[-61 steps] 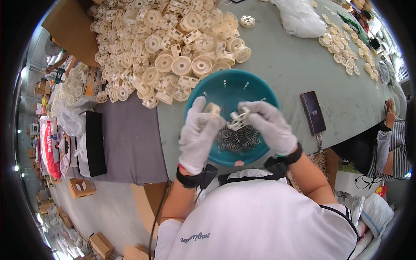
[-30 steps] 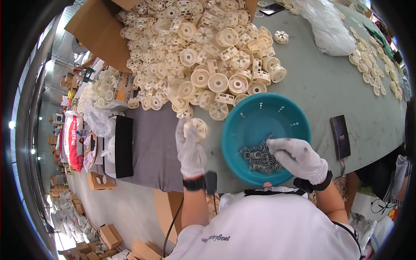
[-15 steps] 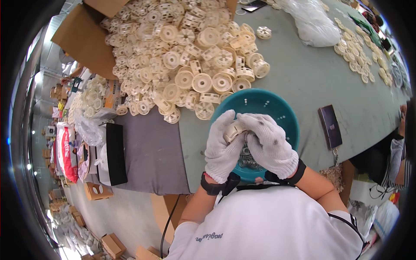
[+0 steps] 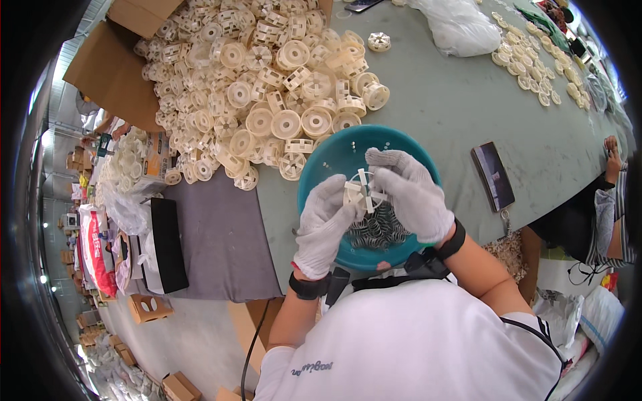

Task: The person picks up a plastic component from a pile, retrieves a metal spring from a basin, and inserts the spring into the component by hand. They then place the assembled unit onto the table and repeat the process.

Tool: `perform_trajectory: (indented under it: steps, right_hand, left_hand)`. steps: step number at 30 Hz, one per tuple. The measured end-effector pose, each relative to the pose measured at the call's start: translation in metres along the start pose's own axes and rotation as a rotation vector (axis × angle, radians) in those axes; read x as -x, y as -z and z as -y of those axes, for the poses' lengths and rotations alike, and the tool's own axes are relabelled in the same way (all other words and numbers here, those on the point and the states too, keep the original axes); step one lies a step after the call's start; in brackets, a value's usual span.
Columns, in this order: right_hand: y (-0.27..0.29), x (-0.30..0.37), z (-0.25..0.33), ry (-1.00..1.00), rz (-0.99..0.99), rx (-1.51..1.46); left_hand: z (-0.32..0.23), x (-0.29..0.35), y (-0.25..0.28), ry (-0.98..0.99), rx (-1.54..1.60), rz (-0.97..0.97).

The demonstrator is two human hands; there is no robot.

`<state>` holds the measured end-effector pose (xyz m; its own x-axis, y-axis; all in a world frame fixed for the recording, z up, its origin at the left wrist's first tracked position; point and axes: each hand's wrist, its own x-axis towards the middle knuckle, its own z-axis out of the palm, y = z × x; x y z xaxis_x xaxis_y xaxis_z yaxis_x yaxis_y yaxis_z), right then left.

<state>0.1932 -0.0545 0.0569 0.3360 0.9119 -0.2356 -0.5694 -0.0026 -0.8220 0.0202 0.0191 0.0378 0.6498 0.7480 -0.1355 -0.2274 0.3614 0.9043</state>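
Observation:
Over a teal plastic bowl (image 4: pixel 309 177) I work with both hands in white knit gloves. My left hand (image 4: pixel 319 230) is closed around a cream plastic wheel part (image 4: pixel 352 192), gripped between thumb and fingers. Right beside it, my right hand (image 4: pixel 416 200) pinches a white ring-shaped piece with upright tabs (image 4: pixel 365 180). The two parts are close together; whether they are still joined I cannot tell. Below the hands, dark metal spring coils (image 4: pixel 378 230) lie heaped in the bowl.
A big pile of cream plastic wheels (image 4: pixel 247 93) spills from a cardboard box (image 4: pixel 110 73). One wheel (image 4: pixel 379 42) lies apart. A phone (image 4: pixel 493 175) rests to the right, a plastic bag (image 4: pixel 455 27) farther back, and flat rings (image 4: pixel 528 63) beyond. Another person's hand (image 4: pixel 612 160) shows at far right.
My hands have drawn apart from their cupped hold. The piece that looked like one compact wheel now shows a tabbed ring at my right fingers. The whole view has shifted slightly.

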Motion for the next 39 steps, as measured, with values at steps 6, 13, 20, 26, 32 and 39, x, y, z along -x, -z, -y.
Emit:
perform_trajectory:
  steps: [6, 13, 20, 26, 32, 39]
  right_hand:
    - [0.004, 0.005, -0.005, 0.184, 0.013, 0.328]
    - [0.016, -0.001, -0.023, -0.050, 0.028, -0.186]
    - [0.063, 0.013, -0.006, -0.026, 0.262, -0.375]
    - [0.266, 0.145, 0.063, -0.088, -0.186, 0.237]
    - [0.221, 0.187, 0.097, -0.842, -0.412, 1.160]
    - [0.087, 0.072, 0.072, -0.065, -0.201, 0.951]
  left_hand:
    - [-0.010, 0.006, -0.010, -0.025, -0.374, -0.079]
    - [-0.023, 0.014, -0.018, 0.050, -0.505, -0.068]
    - [-0.038, 0.031, 0.019, -0.032, -0.450, -0.255]
    - [-0.069, 0.165, 0.146, 0.103, -0.480, -0.629]
    - [-0.067, 0.198, 0.145, 1.017, -1.666, -0.691]
    - [-0.040, 0.016, 0.112, -0.121, -1.227, -0.544]
